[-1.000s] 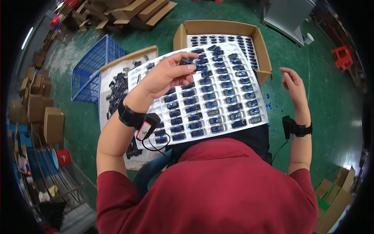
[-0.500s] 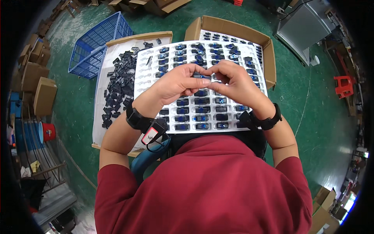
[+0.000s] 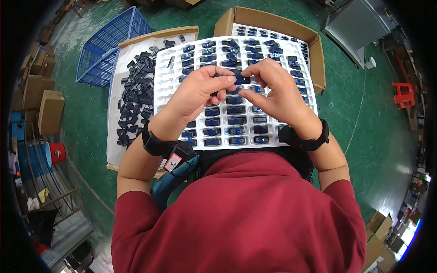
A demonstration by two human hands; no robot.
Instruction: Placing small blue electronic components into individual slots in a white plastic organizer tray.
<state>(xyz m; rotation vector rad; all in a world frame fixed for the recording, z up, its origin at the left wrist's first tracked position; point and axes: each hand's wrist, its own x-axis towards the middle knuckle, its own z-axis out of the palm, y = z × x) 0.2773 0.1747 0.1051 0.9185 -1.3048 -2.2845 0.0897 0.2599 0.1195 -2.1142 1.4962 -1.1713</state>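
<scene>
Underneath, green floor (image 3: 373, 136): it spreads out on both sides of you, shining at the lower right.
Grey cabinet (image 3: 357, 27): it stands at the upper right, well apart from your hands.
White moulded tray (image 3: 164, 88): it lies right in front of your torso, under both hands, its cavities set in columns.
Cardboard box (image 3: 273, 20): it sits open beyond the tray's far right side, with more dark pieces in rows inside.
Shallow carton (image 3: 114, 152): you have it just left of the tray, white-lined, bearing a loose heap (image 3: 139, 86) of black pieces.
Blue crate (image 3: 98, 66): it rests beside the carton, at the upper left.
Red stool (image 3: 403, 96): it stands far to your right.
Right hand (image 3: 275, 88): yours is over the tray, index finger bent to the held piece's right end, thumb apart below; you cannot tell from this view whether these fingers grip it.
Left hand (image 3: 198, 91): your thumb and fingers are closed on the held piece.
Seated pieces (image 3: 235, 120): dark, with blue patches, they fill many cavities; some lie crosswise on others near the far edge.
Held piece (image 3: 241, 79): dark blue, it is above the tray's middle, between your two hands.
</scene>
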